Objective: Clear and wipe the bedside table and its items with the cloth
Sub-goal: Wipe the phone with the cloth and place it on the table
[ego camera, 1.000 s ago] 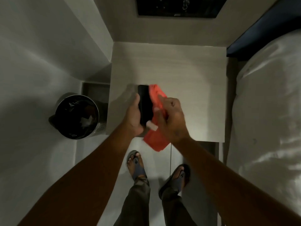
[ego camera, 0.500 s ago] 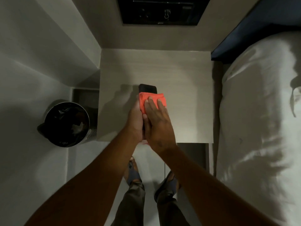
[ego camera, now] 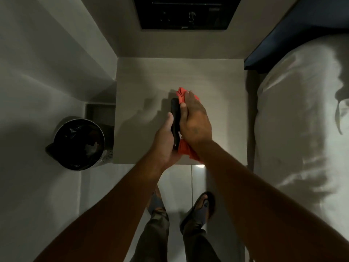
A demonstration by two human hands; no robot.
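Lower left of frame: round bin (ego camera: 79, 144) with dark liner on the floor, just beside the tabletop's left edge. Centre: pale wood-grain tabletop (ego camera: 217, 87), surface bare apart from shadows. Over its near middle, left hand (ego camera: 164, 142) grips a slim black device (ego camera: 175, 118), looks like a phone, held edge-up, thumb along its left side, fingers wrapped behind. Right hand (ego camera: 196, 120) lies flat against the device's right face, fingers extended, pressing the orange cloth (ego camera: 182, 94) onto it; cloth pokes out past the fingertips at top and hangs below the wrist at the tabletop's front edge. Top centre: dark wall panel (ego camera: 185, 12). Bottom centre: feet in sandals (ego camera: 200, 208) on tiled floor. Right side of frame: bed (ego camera: 302, 120) with white bedding, close to the tabletop's right edge.
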